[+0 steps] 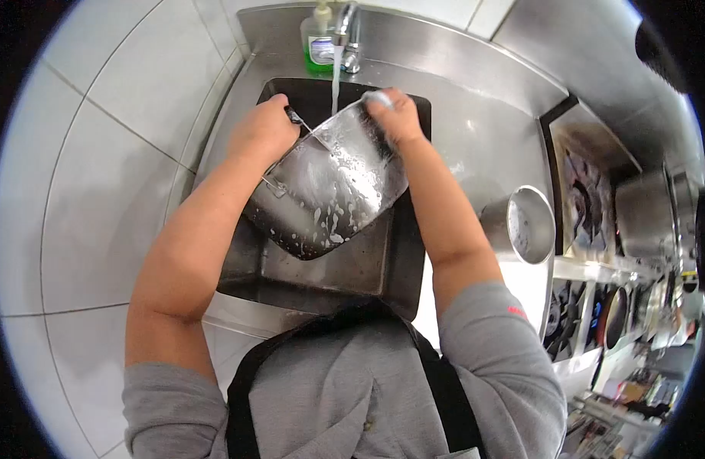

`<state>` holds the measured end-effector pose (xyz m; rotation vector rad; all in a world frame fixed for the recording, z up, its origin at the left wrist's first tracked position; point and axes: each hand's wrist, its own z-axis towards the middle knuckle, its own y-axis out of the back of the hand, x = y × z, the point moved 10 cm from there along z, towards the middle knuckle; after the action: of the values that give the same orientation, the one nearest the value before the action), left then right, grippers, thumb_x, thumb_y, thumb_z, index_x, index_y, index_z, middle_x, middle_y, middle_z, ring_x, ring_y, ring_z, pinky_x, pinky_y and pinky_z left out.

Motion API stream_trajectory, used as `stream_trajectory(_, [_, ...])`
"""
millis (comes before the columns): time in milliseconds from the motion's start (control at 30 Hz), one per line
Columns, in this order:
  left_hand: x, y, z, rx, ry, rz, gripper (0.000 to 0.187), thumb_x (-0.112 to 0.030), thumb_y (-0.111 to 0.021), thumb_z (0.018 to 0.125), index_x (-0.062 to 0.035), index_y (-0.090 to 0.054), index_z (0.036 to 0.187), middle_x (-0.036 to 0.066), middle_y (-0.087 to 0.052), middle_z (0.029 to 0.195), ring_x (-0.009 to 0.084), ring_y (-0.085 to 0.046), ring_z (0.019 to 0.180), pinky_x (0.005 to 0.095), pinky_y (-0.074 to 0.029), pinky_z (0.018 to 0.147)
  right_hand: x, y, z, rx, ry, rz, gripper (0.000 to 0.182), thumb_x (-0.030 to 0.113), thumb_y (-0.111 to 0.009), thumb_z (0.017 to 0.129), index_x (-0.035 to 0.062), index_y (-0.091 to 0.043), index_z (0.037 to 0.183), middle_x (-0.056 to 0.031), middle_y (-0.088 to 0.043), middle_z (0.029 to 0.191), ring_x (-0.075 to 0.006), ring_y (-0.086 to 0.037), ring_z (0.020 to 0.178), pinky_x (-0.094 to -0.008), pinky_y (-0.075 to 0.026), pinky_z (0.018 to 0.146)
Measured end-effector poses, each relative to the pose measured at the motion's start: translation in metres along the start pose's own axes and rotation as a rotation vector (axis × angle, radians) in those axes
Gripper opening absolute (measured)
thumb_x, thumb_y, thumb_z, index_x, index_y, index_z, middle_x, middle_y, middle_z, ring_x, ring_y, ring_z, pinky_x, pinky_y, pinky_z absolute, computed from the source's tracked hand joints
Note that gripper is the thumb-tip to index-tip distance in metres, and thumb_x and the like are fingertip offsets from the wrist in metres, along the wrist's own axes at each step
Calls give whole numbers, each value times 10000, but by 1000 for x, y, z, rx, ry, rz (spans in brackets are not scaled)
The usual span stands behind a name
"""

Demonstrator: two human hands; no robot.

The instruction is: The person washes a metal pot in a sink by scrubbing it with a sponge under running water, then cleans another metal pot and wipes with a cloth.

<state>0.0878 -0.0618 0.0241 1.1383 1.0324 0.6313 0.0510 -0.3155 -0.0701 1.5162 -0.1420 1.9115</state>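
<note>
A large metal pot is tilted over the sink, its outside wet and streaked with soap suds. My left hand is closed around the pot's side handle. At the far rim, my right hand is closed on a whitish scrubbing pad, pressed against the pot; the pad is mostly hidden by the fingers. Water runs from the tap in a stream that falls just behind the pot's rim.
A bottle of green liquid soap stands beside the tap. On the steel counter to the right is a smaller metal pot. Further right are a stove burner, a frying pan and more cookware. Tiled wall borders the left.
</note>
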Motion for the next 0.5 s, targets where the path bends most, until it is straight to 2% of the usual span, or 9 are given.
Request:
stream_trajectory(33, [1,-7,0,13,-20,21,265,-201,-624,760,-63,-597,984,207,-644,995,389,-594,966,460,-474,812,-51,8,10,-115,-130,25,289,249,-682,709,66,-703,932,-164,-666,959,-320,-633,938,-378,-489,870])
stream_trajectory(67, [1,-9,1,-7,-25,14,258,-202,-628,758,-59,-597,971,209,-645,974,395,-595,951,459,-475,802,-50,12,4,-140,-143,42,289,249,-682,709,66,-703,932,-164,-666,959,-320,-633,938,-378,-489,870])
stream_trajectory(133, [-5,-3,9,-30,-56,34,253,-203,-632,756,-55,-597,958,211,-646,952,401,-597,937,459,-477,792,-9,19,-7,-156,-112,-346,339,261,-682,714,80,-691,1000,-181,-656,1003,-331,-625,978,-398,-483,891])
stream_trajectory(167, [-4,-3,8,-41,-47,29,249,-196,-638,751,-47,-594,946,218,-644,919,405,-601,912,453,-478,775,30,14,-25,-80,-40,-390,381,227,-660,736,6,-646,1047,-188,-634,1078,-346,-609,995,-380,-468,897])
stream_trajectory(233, [-2,-4,6,-32,-56,43,246,-188,-644,747,-38,-592,935,224,-642,887,410,-604,886,447,-479,757,69,3,-62,-82,191,-313,320,172,-663,707,52,-663,1003,-145,-636,1081,-337,-586,1031,-400,-466,912])
stream_trajectory(300, [-2,-9,9,26,-55,56,254,-185,-631,764,-47,-593,973,203,-655,926,391,-606,924,450,-479,777,106,-10,-94,26,504,-310,314,139,-665,693,71,-666,1000,-127,-637,1063,-322,-586,1032,-400,-469,909])
stream_trajectory(367, [-6,-11,4,12,-99,13,229,-178,-632,759,-39,-591,936,206,-652,885,398,-607,892,450,-478,755,95,-2,-72,-28,538,-249,247,201,-652,704,122,-685,936,-102,-652,987,-324,-614,948,-404,-502,841])
stream_trajectory(400, [-7,-5,3,-32,-116,-54,206,-171,-632,754,-32,-588,899,208,-649,844,405,-608,860,450,-477,732,52,6,-46,-107,336,-186,257,227,-633,724,125,-690,953,-110,-648,996,-319,-614,954,-398,-500,849])
stream_trajectory(500, [-3,-7,6,-77,-131,-10,191,-167,-630,747,-33,-583,874,200,-646,822,406,-608,828,444,-478,705,-56,20,2,12,-327,-257,393,302,-613,763,138,-669,1116,-155,-628,1145,-315,-617,1019,-389,-475,905])
